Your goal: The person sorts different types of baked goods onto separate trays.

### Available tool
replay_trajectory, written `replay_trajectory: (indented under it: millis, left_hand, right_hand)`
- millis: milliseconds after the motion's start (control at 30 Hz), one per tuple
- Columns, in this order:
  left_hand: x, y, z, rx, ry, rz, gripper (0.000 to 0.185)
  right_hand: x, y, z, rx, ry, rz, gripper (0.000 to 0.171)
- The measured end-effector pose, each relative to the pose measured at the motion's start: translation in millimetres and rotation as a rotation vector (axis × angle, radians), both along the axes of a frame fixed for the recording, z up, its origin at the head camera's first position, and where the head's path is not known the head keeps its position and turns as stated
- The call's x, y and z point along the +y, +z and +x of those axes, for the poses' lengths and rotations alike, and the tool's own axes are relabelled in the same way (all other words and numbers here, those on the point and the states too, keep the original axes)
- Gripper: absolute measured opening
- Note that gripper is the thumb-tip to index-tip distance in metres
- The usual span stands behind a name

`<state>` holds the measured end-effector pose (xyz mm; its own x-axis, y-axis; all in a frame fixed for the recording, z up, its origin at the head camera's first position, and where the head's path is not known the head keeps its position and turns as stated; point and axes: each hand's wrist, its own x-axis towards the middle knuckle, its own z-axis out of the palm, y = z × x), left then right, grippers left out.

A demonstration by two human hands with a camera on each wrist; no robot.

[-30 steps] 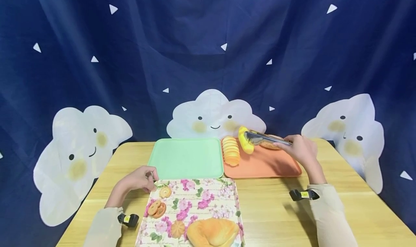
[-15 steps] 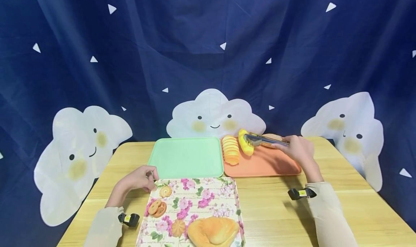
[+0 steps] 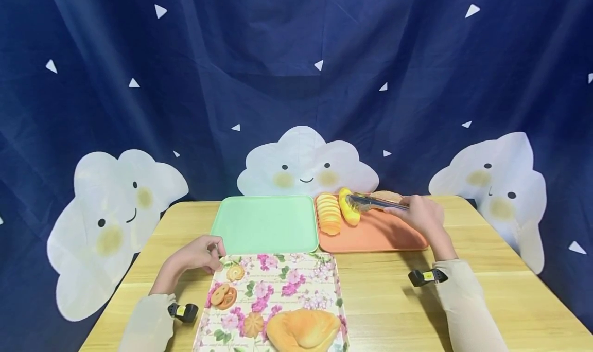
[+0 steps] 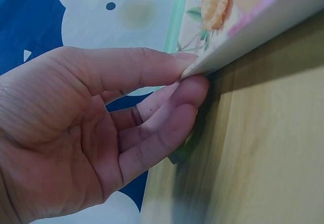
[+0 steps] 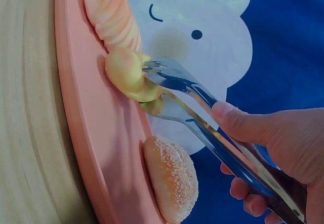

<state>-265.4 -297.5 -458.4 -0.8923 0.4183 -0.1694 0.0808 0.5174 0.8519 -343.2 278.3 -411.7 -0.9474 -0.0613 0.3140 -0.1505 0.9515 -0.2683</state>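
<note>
My right hand (image 3: 420,217) grips metal tongs (image 3: 377,203). Their tips are on either side of a curved yellow bread piece (image 3: 348,208), low over the orange tray (image 3: 370,239); I cannot tell whether it touches the tray. A ridged roll (image 3: 329,215) lies just left of it. In the right wrist view a sesame bun (image 5: 172,181) sits below the tongs, on the same tray. With thumb and fingers my left hand (image 3: 198,253) pinches the far left corner of the floral tray (image 3: 306,280); the left wrist view shows that tray's edge (image 4: 253,44) raised off the table.
A green tray (image 3: 266,226) stands left of the orange one. On the floral tray are a large folded bread (image 3: 303,329), a round cookie (image 3: 235,273), a pretzel-like cookie pair (image 3: 224,296) and a flower-shaped cookie (image 3: 253,324). A dark curtain (image 3: 296,84) hangs behind the table (image 3: 384,300).
My right hand has come slightly left and down, lowering the yellow bread piece in the tongs toward the orange tray. The left hand stays at the floral tray's corner.
</note>
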Motion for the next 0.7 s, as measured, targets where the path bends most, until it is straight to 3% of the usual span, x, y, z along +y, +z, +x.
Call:
replay_trajectory:
  millis: [500, 700]
  left_hand:
    - [2.1, 2.7, 0.8, 0.018, -0.007, -0.019, 0.023]
    - [0.8, 1.8, 0.3, 0.01, -0.005, -0.018, 0.023]
  right_hand:
    - [-4.0, -2.9, 0.9, -0.063, -0.015, 0.016, 0.053]
    - [-3.5, -2.0, 0.5, -0.07, 0.006, 0.018, 0.048]
